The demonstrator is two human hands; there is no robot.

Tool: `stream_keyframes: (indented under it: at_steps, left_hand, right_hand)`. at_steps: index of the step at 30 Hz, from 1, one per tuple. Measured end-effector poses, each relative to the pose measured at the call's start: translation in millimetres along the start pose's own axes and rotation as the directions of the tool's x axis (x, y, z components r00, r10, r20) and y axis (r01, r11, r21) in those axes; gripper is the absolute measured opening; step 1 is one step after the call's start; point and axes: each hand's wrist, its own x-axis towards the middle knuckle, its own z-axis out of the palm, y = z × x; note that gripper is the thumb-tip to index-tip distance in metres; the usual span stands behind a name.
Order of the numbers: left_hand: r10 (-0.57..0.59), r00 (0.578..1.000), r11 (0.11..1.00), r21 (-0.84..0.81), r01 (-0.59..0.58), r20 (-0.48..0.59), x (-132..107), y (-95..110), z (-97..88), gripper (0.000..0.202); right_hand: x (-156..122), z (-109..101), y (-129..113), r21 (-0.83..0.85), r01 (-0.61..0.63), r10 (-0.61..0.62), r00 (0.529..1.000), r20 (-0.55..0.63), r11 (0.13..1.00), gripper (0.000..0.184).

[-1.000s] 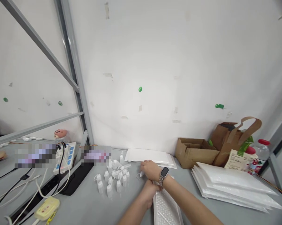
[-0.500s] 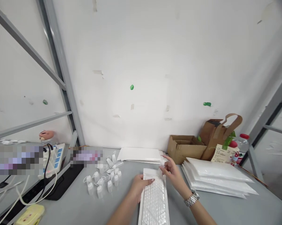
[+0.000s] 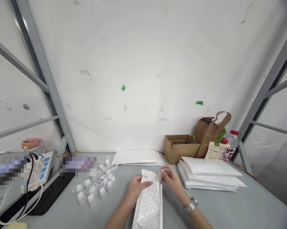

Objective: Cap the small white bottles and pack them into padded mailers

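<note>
One wide, smooth grey worktop carries a stack of white padded mailers; left of it, a long white bubble-textured mailer has its top end pinched by the left hand; small white plastic bottles cluster farther left; the right hand pinches a slim, partly hidden translucent plastic piece at the pinched mailer's top end.

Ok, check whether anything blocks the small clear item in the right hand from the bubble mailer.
Nothing visible does: the right hand holds the small clear item at the top end of the bubble mailer, which the left hand grips.
</note>
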Motion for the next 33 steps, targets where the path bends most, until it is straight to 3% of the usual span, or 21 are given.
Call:
stream_keyframes:
  at_steps: [5, 10, 16, 22, 26, 28, 30, 32, 33]
  left_hand:
    - [0.052, 0.999, 0.997, 0.063, -0.052, 0.005, 3.8, -6.1, 1.4, 0.044]
    - [0.092, 0.995, 0.991, 0.097, -0.088, -0.041, 6.8, -11.3, 1.9, 0.050]
    - [0.111, 0.990, 0.990, 0.092, -0.103, -0.088, 4.6, -8.3, 2.0, 0.052]
    - [0.115, 0.986, 0.990, 0.089, -0.105, -0.118, 1.2, -5.0, 1.9, 0.049]
    - [0.084, 0.988, 0.995, 0.072, -0.075, -0.128, 2.6, -7.5, 2.5, 0.049]
    - [0.049, 0.992, 0.997, 0.062, -0.042, -0.114, 2.6, -9.1, 2.9, 0.046]
    - [0.016, 0.995, 0.998, 0.066, -0.010, -0.097, 1.6, -10.7, 4.1, 0.043]
    - [0.005, 0.996, 0.997, 0.079, 0.002, -0.093, 0.0, -11.8, 5.8, 0.038]
    - [0.003, 0.995, 0.996, 0.087, 0.005, -0.095, -0.9, -12.0, 6.6, 0.036]
  right_hand:
    - [-2.9, 3.2, 3.5, -0.049, -0.084, 0.089, 0.989, 0.115, 0.995, 0.039]
    - [-6.7, 7.3, 3.7, -0.088, -0.111, 0.117, 0.990, 0.077, 0.990, 0.035]
    - [-7.8, 4.0, -2.8, -0.363, 0.051, -0.030, 0.998, 0.063, 0.931, 0.030]
    - [-14.0, 10.4, -6.0, -0.551, 0.176, -0.069, 0.976, 0.209, 0.816, 0.046]
    - [-10.3, 13.5, -9.3, -0.662, 0.197, -0.109, 0.979, 0.173, 0.723, 0.033]
    - [-2.0, 21.3, -15.4, -0.700, 0.234, -0.198, 0.971, 0.134, 0.674, 0.025]
    - [10.7, 38.3, -24.3, -0.714, 0.320, -0.273, 0.944, 0.184, 0.623, 0.022]
    - [27.2, 65.3, -33.2, -0.697, 0.460, -0.300, 0.888, 0.350, 0.550, 0.020]
    - [36.3, 81.7, -36.6, -0.674, 0.548, -0.299, 0.836, 0.460, 0.495, 0.021]
